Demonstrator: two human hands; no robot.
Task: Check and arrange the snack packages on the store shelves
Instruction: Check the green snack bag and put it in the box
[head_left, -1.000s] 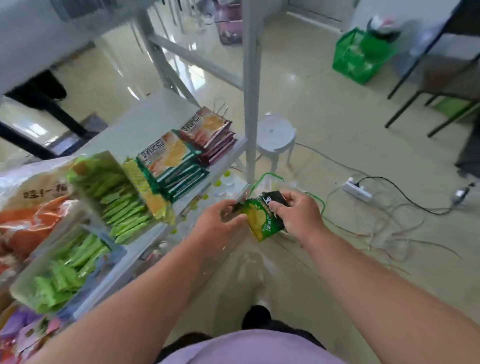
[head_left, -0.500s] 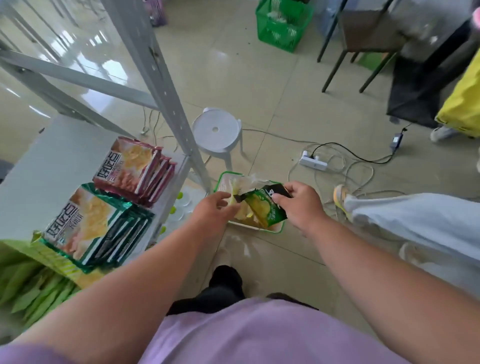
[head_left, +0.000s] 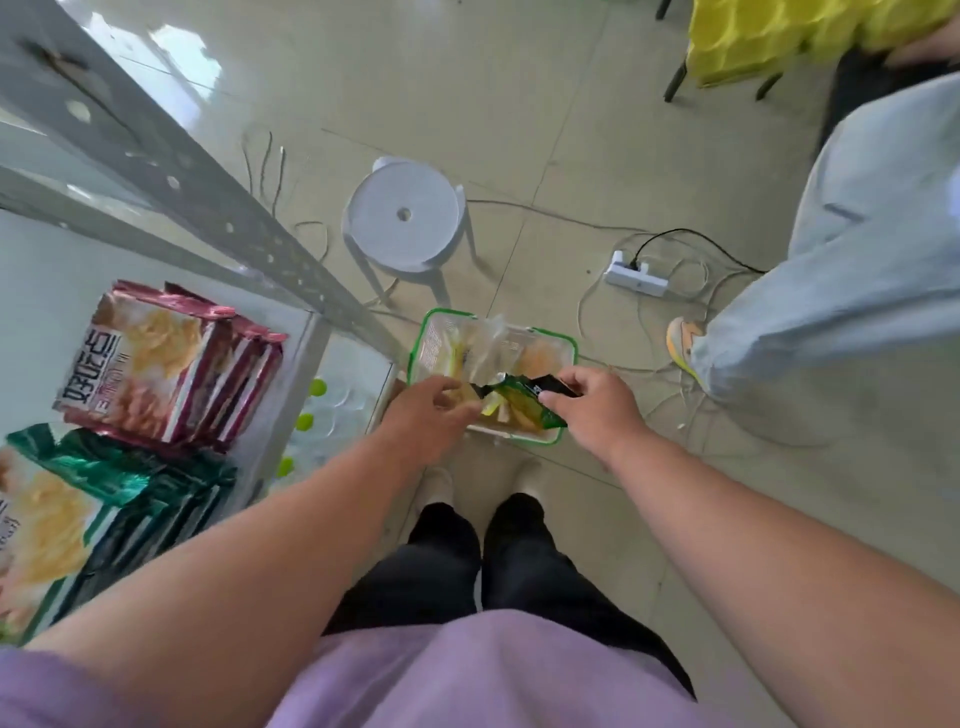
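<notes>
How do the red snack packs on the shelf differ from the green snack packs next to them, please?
The stack of red foil snack packs has maroon edges, while the stack of green foil snack packs has dark green edges. The red stack lies nearer the grey metal shelf post; the green stack lies nearer the person and is partly cut off at the picture's edge. Both lie on the white shelf board, lean in overlapping rows and show similar yellow crisps with black lettering.
</notes>
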